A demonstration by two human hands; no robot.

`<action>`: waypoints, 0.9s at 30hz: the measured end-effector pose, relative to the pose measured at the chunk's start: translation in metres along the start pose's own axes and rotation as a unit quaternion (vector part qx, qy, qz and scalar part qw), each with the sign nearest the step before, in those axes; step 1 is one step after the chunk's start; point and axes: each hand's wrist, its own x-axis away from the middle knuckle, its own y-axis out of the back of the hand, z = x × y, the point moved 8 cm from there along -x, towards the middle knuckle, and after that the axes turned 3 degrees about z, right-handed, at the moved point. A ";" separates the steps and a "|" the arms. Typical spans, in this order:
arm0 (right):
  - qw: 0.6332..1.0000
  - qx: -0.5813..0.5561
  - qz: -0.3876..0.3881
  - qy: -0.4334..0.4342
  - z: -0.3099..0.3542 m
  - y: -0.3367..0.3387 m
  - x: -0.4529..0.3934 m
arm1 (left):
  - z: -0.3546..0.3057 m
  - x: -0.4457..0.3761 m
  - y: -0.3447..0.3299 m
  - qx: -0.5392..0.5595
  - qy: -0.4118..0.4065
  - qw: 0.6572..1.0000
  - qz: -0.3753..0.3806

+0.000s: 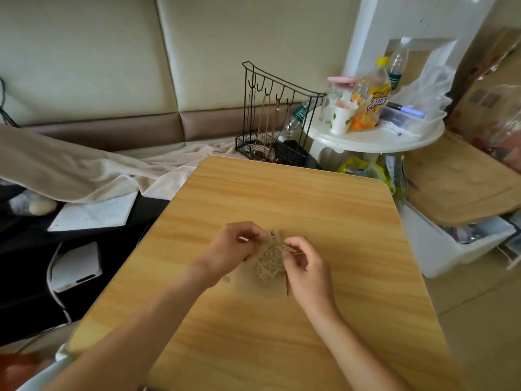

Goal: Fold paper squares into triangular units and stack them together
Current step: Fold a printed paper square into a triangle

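Paper (269, 256), long axis away-to-near, between hands.

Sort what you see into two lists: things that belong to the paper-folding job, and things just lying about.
Belongs to the job:
printed paper, pinched by left hand and right hand
wooden table

Just lying about:
wire rack
yellow drink bottle
paper cup
beige blanket
notebook

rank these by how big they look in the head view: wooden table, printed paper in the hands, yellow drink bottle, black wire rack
1. wooden table, by far the largest.
2. black wire rack.
3. yellow drink bottle.
4. printed paper, pinched by both hands, left and right.
Bottle and paper look close; the paper is partly hidden and nearer, so that order is unsure.
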 end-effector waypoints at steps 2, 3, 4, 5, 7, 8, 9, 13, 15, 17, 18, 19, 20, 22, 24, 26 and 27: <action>0.999 -0.017 0.023 -0.018 0.000 -0.003 -0.007 | 0.004 0.000 0.003 0.023 0.029 0.999 -0.001; 0.999 -0.016 0.029 -0.023 -0.001 -0.004 -0.010 | 0.006 -0.001 0.005 0.039 0.046 0.998 0.001; 0.999 -0.014 0.032 -0.030 -0.002 -0.005 -0.014 | 0.008 -0.001 0.005 0.060 0.063 0.996 0.003; 0.999 -0.012 0.032 -0.039 -0.005 -0.005 -0.017 | 0.010 -0.002 0.005 0.085 0.079 0.993 0.003; 0.998 -0.017 0.019 -0.064 -0.011 -0.005 -0.020 | 0.017 -0.002 0.005 0.143 0.118 0.983 -0.007; 0.997 -0.025 0.008 -0.075 -0.014 -0.004 -0.021 | 0.020 -0.002 0.004 0.171 0.137 0.976 -0.012; 0.996 -0.032 -0.001 -0.084 -0.016 -0.003 -0.021 | 0.022 -0.002 0.002 0.193 0.148 0.970 -0.012; 0.997 -0.017 0.013 -0.077 -0.013 -0.004 -0.025 | 0.023 -0.004 -0.007 0.193 0.138 0.971 0.010; 0.998 0.020 0.027 -0.057 -0.008 -0.003 -0.026 | 0.022 -0.007 -0.008 0.184 0.132 0.974 0.013; 0.998 0.017 0.031 -0.053 -0.005 0.001 -0.027 | 0.021 -0.010 -0.008 0.175 0.132 0.976 0.015; 0.998 -0.002 0.036 -0.059 -0.004 0.001 -0.027 | 0.021 -0.012 -0.008 0.177 0.135 0.975 0.016; 0.997 -0.020 0.042 -0.065 -0.004 0.001 -0.027 | 0.020 -0.012 -0.008 0.182 0.137 0.974 0.016; 0.996 -0.030 0.047 -0.066 -0.004 0.001 -0.027 | 0.020 -0.013 -0.007 0.188 0.138 0.972 0.015; 0.996 -0.040 0.059 -0.055 0.000 0.001 -0.025 | 0.022 -0.014 -0.006 0.204 0.140 0.969 0.013; 0.996 -0.033 0.073 -0.025 0.007 -0.001 -0.023 | 0.023 -0.014 -0.005 0.222 0.149 0.964 0.009; 0.996 0.001 0.089 0.006 0.013 -0.005 -0.021 | 0.025 -0.014 -0.004 0.239 0.157 0.958 0.005; 0.995 0.019 0.091 0.017 0.014 -0.006 -0.021 | 0.025 -0.013 -0.004 0.250 0.159 0.955 0.002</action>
